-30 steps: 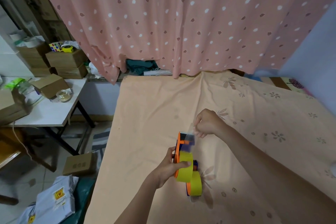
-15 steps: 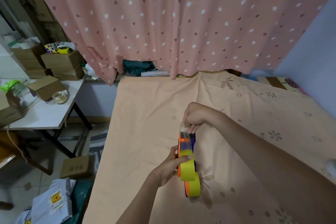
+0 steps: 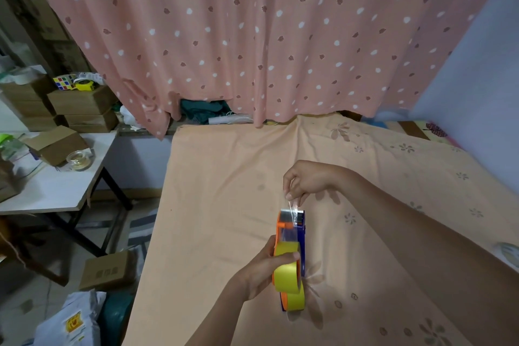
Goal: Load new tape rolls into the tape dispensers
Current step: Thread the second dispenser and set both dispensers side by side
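Observation:
An orange and blue tape dispenser [image 3: 299, 229] stands on edge over the peach bedsheet [image 3: 224, 191], with a yellow tape roll [image 3: 286, 272] seated in it. A second yellow roll [image 3: 296, 299] lies right behind it on the sheet. My left hand [image 3: 262, 267] grips the dispenser around the roll, thumb across the roll's face. My right hand [image 3: 306, 181] pinches the clear tape end [image 3: 292, 209] just above the dispenser's cutter, pulled taut upward.
A pink dotted curtain [image 3: 252, 36] hangs behind the bed. At left stands a white table [image 3: 56, 194] with cardboard boxes [image 3: 56, 144] and a clear tape roll [image 3: 78, 160]. Boxes and packets lie on the floor [image 3: 104, 270]. Another roll [image 3: 509, 253] shows at the right edge.
My right hand shifted from the right of the dispenser's head to directly above it, drawing the clear tape end up over the cutter. My left hand kept its grip.

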